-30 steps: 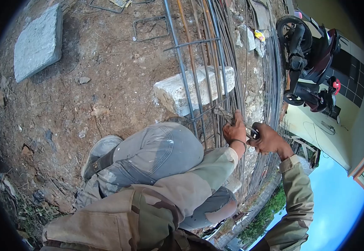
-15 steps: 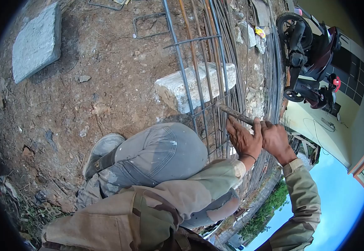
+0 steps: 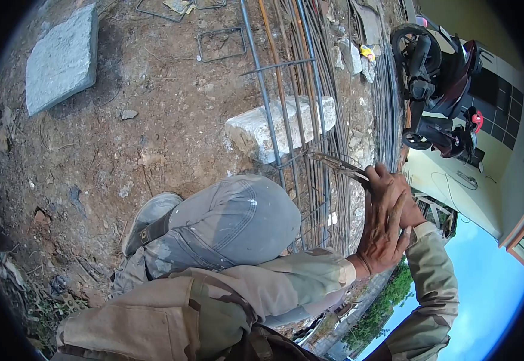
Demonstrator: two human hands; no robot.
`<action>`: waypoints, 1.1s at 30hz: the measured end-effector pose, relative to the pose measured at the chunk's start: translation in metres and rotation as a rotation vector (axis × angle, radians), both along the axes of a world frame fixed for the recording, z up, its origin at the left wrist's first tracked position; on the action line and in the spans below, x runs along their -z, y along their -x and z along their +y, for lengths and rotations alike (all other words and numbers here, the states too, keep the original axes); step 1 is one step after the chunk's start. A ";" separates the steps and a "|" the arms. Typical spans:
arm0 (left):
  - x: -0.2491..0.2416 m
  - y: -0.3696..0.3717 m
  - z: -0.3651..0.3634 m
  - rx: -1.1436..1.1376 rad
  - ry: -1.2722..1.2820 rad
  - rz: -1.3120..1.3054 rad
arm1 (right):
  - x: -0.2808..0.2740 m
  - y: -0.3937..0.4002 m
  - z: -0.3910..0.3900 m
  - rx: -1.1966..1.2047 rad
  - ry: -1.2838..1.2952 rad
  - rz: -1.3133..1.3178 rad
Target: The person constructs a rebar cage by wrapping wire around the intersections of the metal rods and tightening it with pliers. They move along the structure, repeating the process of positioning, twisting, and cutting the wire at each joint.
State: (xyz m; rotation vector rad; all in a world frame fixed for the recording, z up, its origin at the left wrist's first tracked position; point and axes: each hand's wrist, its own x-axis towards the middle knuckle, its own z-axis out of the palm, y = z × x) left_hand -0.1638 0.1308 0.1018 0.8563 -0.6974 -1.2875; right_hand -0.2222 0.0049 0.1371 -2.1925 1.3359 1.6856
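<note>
Probably stiff and dense, worn brown-metal pincers point toward ten o'clock, best held by their handles; right hand: grip closed there; left hand overlapping, grip unclear.

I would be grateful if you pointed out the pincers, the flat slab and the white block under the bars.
Pincers (image 3: 318, 156): head camera view, metal working end.
Flat slab (image 3: 62, 59): head camera view, broad upper face.
White block (image 3: 247, 136): head camera view, end nearer the slab.
</note>
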 end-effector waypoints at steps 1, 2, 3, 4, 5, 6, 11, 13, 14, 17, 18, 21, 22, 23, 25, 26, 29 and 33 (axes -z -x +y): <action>0.001 -0.001 -0.003 -0.003 0.002 0.001 | -0.002 0.006 0.004 -0.189 -0.051 0.045; 0.001 -0.002 -0.006 -0.023 0.003 0.004 | -0.003 0.008 0.007 -0.189 -0.050 0.045; 0.002 -0.003 -0.008 -0.044 0.002 0.007 | -0.002 0.010 0.010 -0.467 0.080 -0.043; 0.002 -0.004 -0.010 -0.065 -0.001 0.009 | 0.000 0.014 0.010 -0.743 0.208 -0.135; 0.001 -0.004 -0.012 -0.091 0.002 0.019 | 0.007 0.028 0.005 -0.787 0.209 -0.144; 0.000 -0.005 -0.014 -0.089 0.001 0.017 | 0.008 0.027 0.002 -0.785 0.208 -0.147; -0.005 -0.011 -0.027 -0.132 -0.018 0.046 | 0.011 0.001 0.002 -0.035 0.051 0.159; -0.007 -0.012 -0.030 -0.156 -0.041 0.071 | 0.014 -0.004 0.002 0.206 0.041 0.257; -0.007 -0.014 -0.029 -0.154 -0.043 0.074 | 0.015 -0.004 0.003 0.189 0.063 0.231; -0.009 -0.018 -0.033 -0.170 -0.053 0.082 | 0.016 -0.004 0.009 0.120 0.143 0.150; -0.010 -0.019 -0.031 -0.174 -0.043 0.094 | 0.016 -0.004 0.011 0.097 0.166 0.120; -0.009 -0.016 -0.031 -0.172 -0.017 0.123 | 0.017 -0.004 0.016 0.033 0.249 0.028; -0.009 -0.014 -0.030 -0.162 -0.017 0.143 | 0.017 -0.004 0.017 0.015 0.271 0.001; -0.010 -0.017 -0.030 -0.160 -0.020 0.146 | 0.017 -0.004 0.018 -0.002 0.292 -0.025; -0.008 -0.024 -0.033 -0.207 -0.031 0.024 | 0.008 0.001 0.012 -0.412 0.217 -0.053; -0.009 -0.023 -0.034 -0.206 -0.031 0.024 | 0.006 0.004 0.007 -0.824 0.132 -0.086; -0.010 -0.024 -0.036 -0.199 -0.029 0.164 | 0.019 0.018 0.003 -0.745 0.064 0.005; -0.012 -0.022 -0.037 -0.164 -0.031 0.161 | 0.023 0.108 0.023 -0.343 -0.006 -0.174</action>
